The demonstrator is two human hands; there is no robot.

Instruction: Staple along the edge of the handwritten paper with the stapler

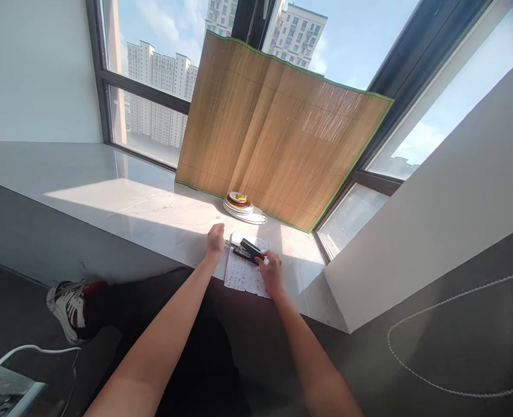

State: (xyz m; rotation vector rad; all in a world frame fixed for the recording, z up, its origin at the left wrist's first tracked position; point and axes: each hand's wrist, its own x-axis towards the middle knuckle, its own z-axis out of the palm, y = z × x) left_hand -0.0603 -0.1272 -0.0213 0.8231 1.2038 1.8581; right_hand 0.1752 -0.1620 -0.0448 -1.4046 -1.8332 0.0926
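A black stapler (248, 250) is in my right hand (271, 270), whose fingers close around its rear end. The stapler's top and base are spread apart, and a narrow metal part (232, 245) juts from its left end. Just left of that metal part is my left hand (215, 240), with its fingers curled; whatever they may hold is hidden. Beneath the stapler lies a sheet of paper (240, 277) covered in handwritten marks, on the pale window sill (186, 231).
Behind my hands, a stack of plates (245, 215) with a small amber dish on top rests on the sill. A bamboo mat (260, 133) leans against the window. My outstretched leg with a sneaker (71, 310) is at left; a white cord (395, 347) hangs at right.
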